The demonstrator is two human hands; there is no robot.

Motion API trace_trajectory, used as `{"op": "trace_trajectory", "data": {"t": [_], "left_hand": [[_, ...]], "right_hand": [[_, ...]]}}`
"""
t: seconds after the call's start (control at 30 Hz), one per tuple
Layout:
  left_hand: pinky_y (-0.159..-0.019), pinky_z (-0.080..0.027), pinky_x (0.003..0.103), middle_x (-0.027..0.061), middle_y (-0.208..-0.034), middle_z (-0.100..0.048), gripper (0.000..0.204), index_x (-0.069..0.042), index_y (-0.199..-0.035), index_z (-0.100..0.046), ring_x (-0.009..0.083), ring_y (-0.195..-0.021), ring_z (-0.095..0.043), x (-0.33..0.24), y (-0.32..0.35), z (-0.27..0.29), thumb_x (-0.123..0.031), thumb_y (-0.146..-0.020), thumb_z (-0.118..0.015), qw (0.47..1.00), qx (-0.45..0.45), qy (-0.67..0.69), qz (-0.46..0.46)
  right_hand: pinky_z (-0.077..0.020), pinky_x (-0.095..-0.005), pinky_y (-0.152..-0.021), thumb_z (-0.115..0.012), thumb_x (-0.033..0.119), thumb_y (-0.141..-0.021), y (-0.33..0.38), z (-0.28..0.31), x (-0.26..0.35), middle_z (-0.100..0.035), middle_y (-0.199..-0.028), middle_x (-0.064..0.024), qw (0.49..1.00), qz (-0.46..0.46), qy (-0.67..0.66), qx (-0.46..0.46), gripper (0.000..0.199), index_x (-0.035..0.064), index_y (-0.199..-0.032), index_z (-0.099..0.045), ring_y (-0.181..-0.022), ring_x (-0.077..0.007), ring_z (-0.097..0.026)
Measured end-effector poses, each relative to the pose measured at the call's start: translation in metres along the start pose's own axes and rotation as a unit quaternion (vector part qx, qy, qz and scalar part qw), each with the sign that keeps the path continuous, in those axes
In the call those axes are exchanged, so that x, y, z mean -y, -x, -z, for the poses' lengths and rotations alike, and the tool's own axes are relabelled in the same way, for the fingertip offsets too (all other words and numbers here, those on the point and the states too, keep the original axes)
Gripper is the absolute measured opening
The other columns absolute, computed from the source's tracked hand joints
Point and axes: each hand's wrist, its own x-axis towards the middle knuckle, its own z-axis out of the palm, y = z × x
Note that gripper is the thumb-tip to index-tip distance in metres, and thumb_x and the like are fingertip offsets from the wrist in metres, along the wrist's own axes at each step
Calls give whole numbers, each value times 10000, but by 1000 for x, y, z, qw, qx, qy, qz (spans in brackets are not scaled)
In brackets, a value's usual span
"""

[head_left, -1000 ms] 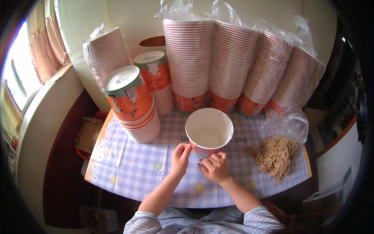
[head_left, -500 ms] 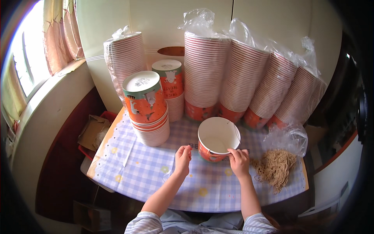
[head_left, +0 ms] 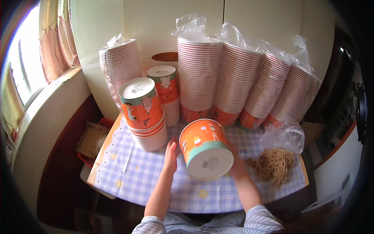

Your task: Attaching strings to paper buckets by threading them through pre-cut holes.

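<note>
Orange paper cup (head_left: 205, 149) is gripped, tilted, between left hand (head_left: 170, 155) and right hand (head_left: 237, 165); it could slip onto the table (head_left: 128, 175), because only its sides are pressed.

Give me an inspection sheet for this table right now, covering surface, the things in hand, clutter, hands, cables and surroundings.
Surface: small table under a blue-and-white checked cloth with yellow flowers.
Job's things: orange paper tub held tipped over between both hands, white base facing the camera.
Clutter: two short stacks of upturned tubs at back left; tall bagged sleeves of tubs along the wall; pile of dry noodles beside a clear plastic bag.
Grippers: left hand flat on the tub's left side; right hand on its right side, mostly hidden.
Cables: nothing seen.
Surroundings: pale cabinet doors behind; curtained window to the left; cardboard box on the floor.
</note>
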Motion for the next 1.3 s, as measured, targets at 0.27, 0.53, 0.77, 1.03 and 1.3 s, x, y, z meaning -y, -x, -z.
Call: {"op": "trace_trajectory", "data": {"t": [0.27,0.53,0.77,1.03,1.3], "left_hand": [[-632,-489,315,62,-864,-561,146,-35,-979,-487,179,-761,-562,11,-11,12,-147,-887,-466,993,-30,62,92],[-817,-485,379,147,-1044,-530,252,9,-1089,-422,264,-945,-557,17,-17,15,44,-840,-423,988,-91,100,70],[-899,-418,346,141,-1127,-490,380,8,-1171,-402,228,-1046,-496,17,-17,20,88,-799,-397,993,-82,75,28],[-982,-285,397,212,-1242,-388,504,14,-1226,-402,340,-1166,-371,-4,10,-13,-141,-777,-570,853,-80,-404,-321],[-989,-260,447,222,-1341,-308,635,-68,-1284,-383,373,-1231,-312,-8,20,-23,-146,-710,-644,763,15,-505,-403]], "right_hand": [[-420,-227,-505,-455,195,-876,-36,36,-75,-592,-809,-35,984,-103,-130,-62,193,59,-909,-589,-622,-91,-530],[-322,-225,-415,-490,52,-841,-41,57,-86,-572,-771,-36,967,-125,-177,-136,325,121,-1159,-489,-473,-83,-390],[-451,-257,-531,-519,70,-830,-37,61,-85,-602,-913,-38,963,-38,-252,-90,308,123,-1133,-512,-577,-116,-525],[-473,-290,-692,-558,106,-803,-37,66,-98,-551,-1092,-46,986,-12,-140,-86,400,112,-1190,-459,-750,-136,-576],[-468,-244,-666,-609,-14,-735,-30,36,-99,-517,-1090,-74,953,128,276,8,559,82,-1247,-407,-764,-104,-549]]}}
